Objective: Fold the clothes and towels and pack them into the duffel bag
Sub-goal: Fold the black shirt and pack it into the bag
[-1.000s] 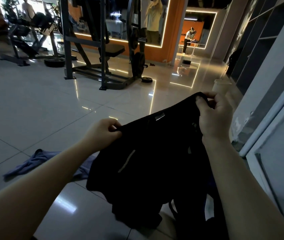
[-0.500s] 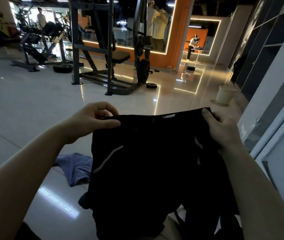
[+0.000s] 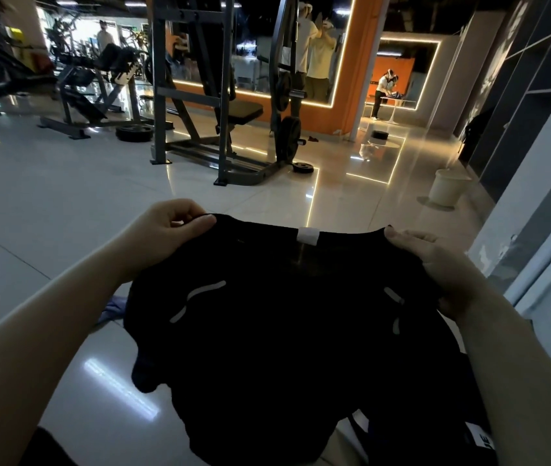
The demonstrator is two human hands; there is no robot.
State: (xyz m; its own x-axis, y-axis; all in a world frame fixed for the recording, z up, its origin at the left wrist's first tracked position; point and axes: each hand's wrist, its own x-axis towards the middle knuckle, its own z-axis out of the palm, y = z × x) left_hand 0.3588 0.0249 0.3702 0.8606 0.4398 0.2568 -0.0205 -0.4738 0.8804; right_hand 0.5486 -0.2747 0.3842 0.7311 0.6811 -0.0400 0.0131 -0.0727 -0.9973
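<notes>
Both hands raised in front of me, holding a black garment (image 3: 287, 331) spread out by its top edge above the tiled floor (image 3: 48, 203). My left hand (image 3: 170, 227) pinches the top left corner, thumb laid over the hem and fingers curled behind the cloth. My right hand (image 3: 435, 267) grips the top right corner, fingers curled into the fabric, thumb tip on the edge. The top edge runs nearly level between the 2 hands, with a white tag (image 3: 308, 235) at its middle. The garment hangs free below my hands; 2 pale curved stripes (image 3: 200, 299) show on its left half, more on the right. A bluish towel (image 3: 114, 307) lies on the floor, mostly hidden behind the garment's left side. A dark item with a white label sits at the lower right; cannot tell what it is. Far background: weight rack (image 3: 193, 95), pale bucket (image 3: 447, 190) near the right wall.
</notes>
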